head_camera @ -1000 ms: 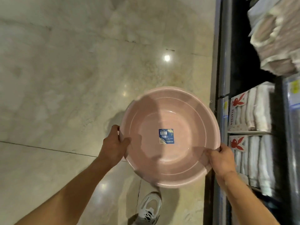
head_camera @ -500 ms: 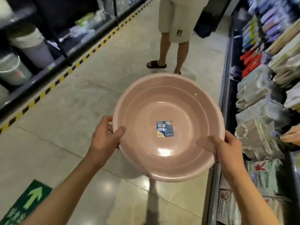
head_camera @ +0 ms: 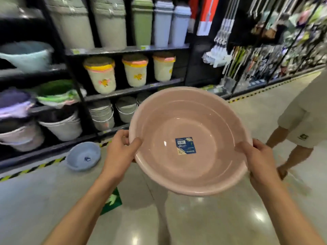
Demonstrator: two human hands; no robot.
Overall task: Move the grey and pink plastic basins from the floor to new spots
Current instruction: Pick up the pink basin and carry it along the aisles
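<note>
1. The pink basin (head_camera: 190,140) is in the air between the left hand (head_camera: 119,152) and right hand (head_camera: 260,161), both clamped on its rim.
2. It seems light, stiff and a little slippery; opposite rim edges are a good hold.
3. The grey basin (head_camera: 83,155) lies on the floor, left of the left hand.

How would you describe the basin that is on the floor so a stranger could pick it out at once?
Start at the black shelving stacked with buckets on the left. Follow its base down to the striped floor tape; the grey basin sits there, left of the left hand. Unlike the pink basin held in both hands, it is small, blue-grey and alone on the floor.
</note>
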